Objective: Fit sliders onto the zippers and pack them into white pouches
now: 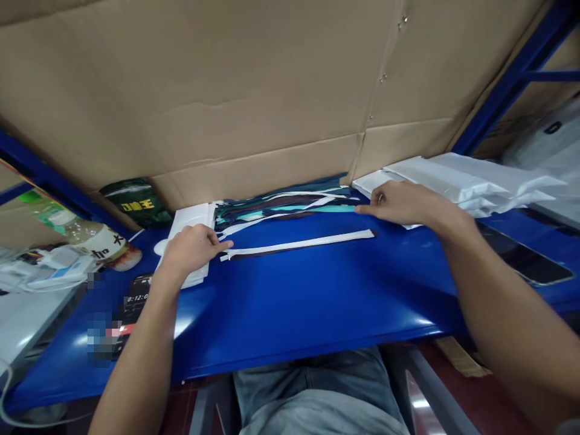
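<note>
Head view: I looked down at the blue table (294, 302), with cardboard behind it.
Strip: one long white strip with a dark edge (299, 244) lay flat on the table, alone, just in front of the pile of strips (281, 208).
Long axis: it ran left to right, its right end a little farther from me.
My left hand (190, 248): it rested on a white stack (188, 226), loosely curled and holding nothing, its fingertips touching the left end of the strip or almost.
My right hand (401, 202): fingers together, flat on the right end of the pile, beside the white bags (457, 178), just behind the right end of the strip.
Nearer hand: the left one.
</note>
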The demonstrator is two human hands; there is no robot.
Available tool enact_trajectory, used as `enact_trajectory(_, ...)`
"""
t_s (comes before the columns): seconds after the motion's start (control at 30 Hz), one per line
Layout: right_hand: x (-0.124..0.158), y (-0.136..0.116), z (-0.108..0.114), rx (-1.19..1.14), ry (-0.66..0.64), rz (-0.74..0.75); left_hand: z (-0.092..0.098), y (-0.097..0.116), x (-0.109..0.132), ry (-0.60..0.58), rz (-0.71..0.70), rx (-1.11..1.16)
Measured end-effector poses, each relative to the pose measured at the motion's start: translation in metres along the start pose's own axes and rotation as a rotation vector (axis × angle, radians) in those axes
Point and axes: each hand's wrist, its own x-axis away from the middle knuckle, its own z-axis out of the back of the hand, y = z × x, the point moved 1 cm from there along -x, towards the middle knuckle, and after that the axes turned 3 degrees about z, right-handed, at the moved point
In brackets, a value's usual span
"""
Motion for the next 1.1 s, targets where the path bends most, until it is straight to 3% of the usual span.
enact_trajectory(0.17, 0.002, -0.028, 0.001, 0.095, 0.109, -0.003, -0.016, 0.007, -0.012, 0.234, -0.026, -0.142)
enact_trajectory(0.37, 0.008, -0.056, -0.019, 0.047, 0.069, 0.020, -0.035, 0.013, -0.022, 0.216, -0.061, -0.293)
enact_trajectory(0.47, 0.010, -0.068, -0.029, 0.035, 0.071, 0.078, -0.029, 0.019, -0.019, 0.267, -0.065, -0.111)
enact_trajectory(0.63, 0.018, -0.100, -0.045, -0.150, 0.041, 0.252, -0.020, 0.050, -0.002, 0.350, -0.167, 0.487)
enact_trajectory(0.73, 0.028, -0.123, -0.055, -0.327, 0.000, 0.393, -0.023, 0.075, 0.013, 0.306, -0.264, 0.702)
enact_trajectory(0.87, 0.041, -0.145, -0.066, -0.470, -0.031, 0.547, -0.031, 0.102, 0.032, 0.160, -0.390, 0.742)
enact_trajectory(1.0, 0.045, -0.151, -0.071, -0.553, -0.064, 0.560, -0.033, 0.118, 0.045, 0.041, -0.505, 0.734)
enact_trajectory(1.1, 0.045, -0.151, -0.072, -0.594, -0.093, 0.542, -0.033, 0.122, 0.048, 0.064, -0.568, 0.714)
